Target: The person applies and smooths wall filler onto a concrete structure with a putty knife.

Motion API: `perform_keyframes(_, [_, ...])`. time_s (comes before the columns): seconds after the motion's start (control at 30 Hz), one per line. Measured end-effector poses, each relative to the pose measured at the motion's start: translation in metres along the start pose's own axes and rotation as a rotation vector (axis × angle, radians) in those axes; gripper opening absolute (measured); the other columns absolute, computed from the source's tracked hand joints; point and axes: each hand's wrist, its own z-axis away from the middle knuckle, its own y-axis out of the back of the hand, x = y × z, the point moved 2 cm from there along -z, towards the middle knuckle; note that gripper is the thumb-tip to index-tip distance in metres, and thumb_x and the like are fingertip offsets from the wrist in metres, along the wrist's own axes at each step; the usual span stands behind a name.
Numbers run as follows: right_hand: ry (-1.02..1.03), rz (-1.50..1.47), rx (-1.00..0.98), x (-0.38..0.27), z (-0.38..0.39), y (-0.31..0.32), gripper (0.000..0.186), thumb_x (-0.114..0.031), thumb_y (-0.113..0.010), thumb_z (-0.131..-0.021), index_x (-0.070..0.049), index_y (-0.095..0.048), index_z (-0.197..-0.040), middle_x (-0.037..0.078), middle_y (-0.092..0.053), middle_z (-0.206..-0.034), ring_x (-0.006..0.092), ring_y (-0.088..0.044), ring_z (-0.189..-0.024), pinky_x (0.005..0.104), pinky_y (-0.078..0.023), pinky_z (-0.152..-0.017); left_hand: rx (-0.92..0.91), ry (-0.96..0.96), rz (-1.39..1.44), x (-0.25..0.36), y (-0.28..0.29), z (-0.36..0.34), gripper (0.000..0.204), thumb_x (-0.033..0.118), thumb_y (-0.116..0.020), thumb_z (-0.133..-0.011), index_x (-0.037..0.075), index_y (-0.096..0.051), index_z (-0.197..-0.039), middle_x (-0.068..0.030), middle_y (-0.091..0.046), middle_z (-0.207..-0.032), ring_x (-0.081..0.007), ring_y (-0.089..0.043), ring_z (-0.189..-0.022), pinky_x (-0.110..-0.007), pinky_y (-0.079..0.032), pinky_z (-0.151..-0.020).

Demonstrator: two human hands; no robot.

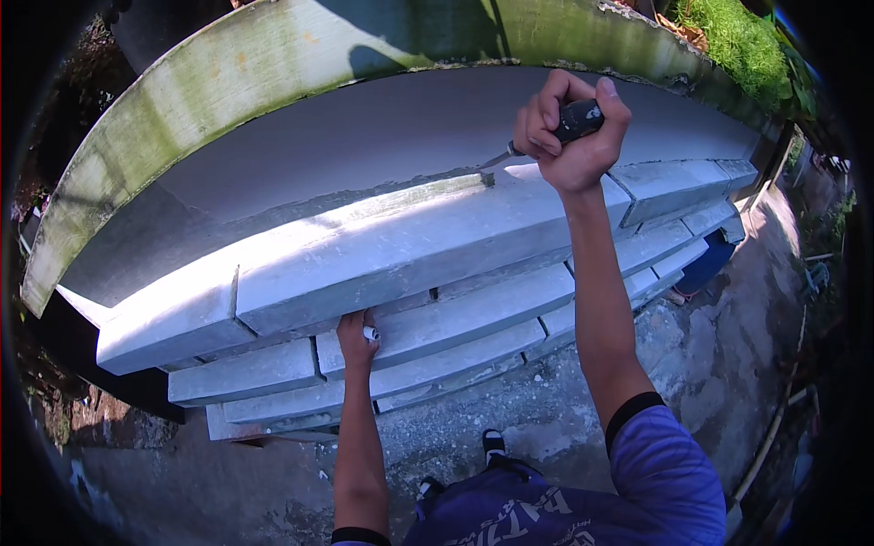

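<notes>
My right hand (583, 136) is raised at the wall, closed round the black handle of a small trowel (579, 120). The trowel's thin metal end points left and down, to the line where the plastered wall (364, 127) meets the top row of long grey concrete blocks (410, 246). A strip of mortar (428, 193) runs along that line and ends near the blade. Lower down, my left hand (356, 338) rests against the blocks just under the top row's edge. Its fingers are partly hidden and curl about a small white, round-ended object (371, 334) whose kind I cannot make out.
Above the wall curves a green-stained concrete ledge (228, 68), with a bright green plant (728, 45) at its right. Lower block rows (455, 328) step down toward a rough concrete floor (564, 419). A blue object (708, 264) stands by the blocks' right end.
</notes>
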Motion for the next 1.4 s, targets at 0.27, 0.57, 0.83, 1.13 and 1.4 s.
perform_keyframes(0.27, [-0.022, 0.008, -0.022, 0.015, 0.006, -0.005, 0.056, -0.052, -0.031, -0.091, -0.003, -0.044, -0.066, 0.004, -0.036, -0.044, 0.0108, -0.03, -0.038, 0.0274, -0.025, -0.039, -0.068, 0.05, 0.019, 0.004, 0.003, 0.003, 0.021, 0.001, -0.063, -0.076, 0.002, -0.064, -0.098, -0.0216, -0.063, -0.086, -0.0416, -0.06, -0.075, -0.049, -0.047, -0.067])
perform_keyframes(0.57, [-0.022, 0.236, -0.005, 0.013, -0.007, -0.013, 0.057, -0.057, -0.022, -0.092, -0.008, -0.037, -0.067, 0.001, -0.031, -0.045, 0.0122, -0.024, -0.039, 0.0284, -0.023, -0.039, -0.014, 0.0, -0.021, 0.002, 0.0, 0.0, 0.026, 0.0, -0.062, -0.073, 0.003, -0.064, -0.099, -0.0207, -0.062, -0.082, -0.0407, -0.059, -0.073, -0.049, -0.045, -0.064])
perform_keyframes(0.83, [-0.046, 0.25, 0.037, 0.022, -0.007, -0.014, 0.06, -0.054, -0.028, -0.091, -0.003, -0.042, -0.064, 0.003, -0.035, -0.044, 0.0107, -0.032, -0.039, 0.0272, -0.025, -0.039, -0.086, 0.06, -0.034, -0.001, -0.001, 0.007, 0.032, -0.004, -0.058, -0.07, 0.001, -0.061, -0.102, -0.0238, -0.062, -0.093, -0.0438, -0.06, -0.082, -0.049, -0.047, -0.071])
perform_keyframes(1.13, [-0.002, 0.243, 0.027, 0.006, 0.0, -0.018, 0.06, -0.056, -0.03, -0.088, -0.004, -0.042, -0.063, 0.004, -0.037, -0.045, 0.0112, -0.032, -0.039, 0.0274, -0.025, -0.04, -0.079, 0.056, -0.041, -0.004, -0.002, 0.007, 0.031, -0.004, -0.059, -0.071, 0.002, -0.061, -0.102, -0.0223, -0.061, -0.089, -0.0415, -0.06, -0.078, -0.048, -0.047, -0.067])
perform_keyframes(1.4, [0.009, 0.286, 0.0, 0.008, 0.01, -0.016, 0.057, -0.059, -0.024, -0.091, -0.008, -0.037, -0.067, 0.002, -0.033, -0.045, 0.012, -0.026, -0.04, 0.0287, -0.024, -0.041, -0.102, 0.052, -0.034, 0.002, 0.001, 0.003, 0.031, -0.003, -0.06, -0.07, 0.002, -0.061, -0.101, -0.0216, -0.061, -0.086, -0.0416, -0.06, -0.076, -0.048, -0.047, -0.067])
